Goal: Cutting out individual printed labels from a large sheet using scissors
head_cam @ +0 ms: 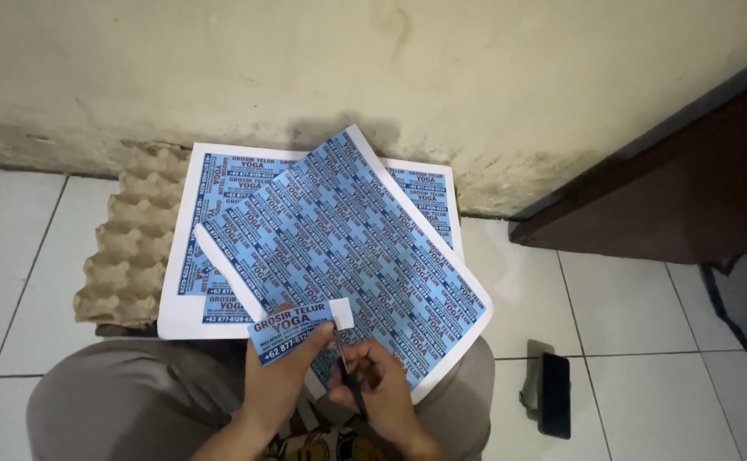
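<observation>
The left hand (275, 376) pinches a small blue label (292, 331) above the lap; the right hand (373, 376) grips scissors (348, 380) at its edge. The label looks light, floppy, easily creased, best held by its margin

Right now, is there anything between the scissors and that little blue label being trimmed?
Nothing visible. The left hand pinches the blue label, and the scissors in the right hand already meet its white edge. The printed sheets lie underneath.
</observation>
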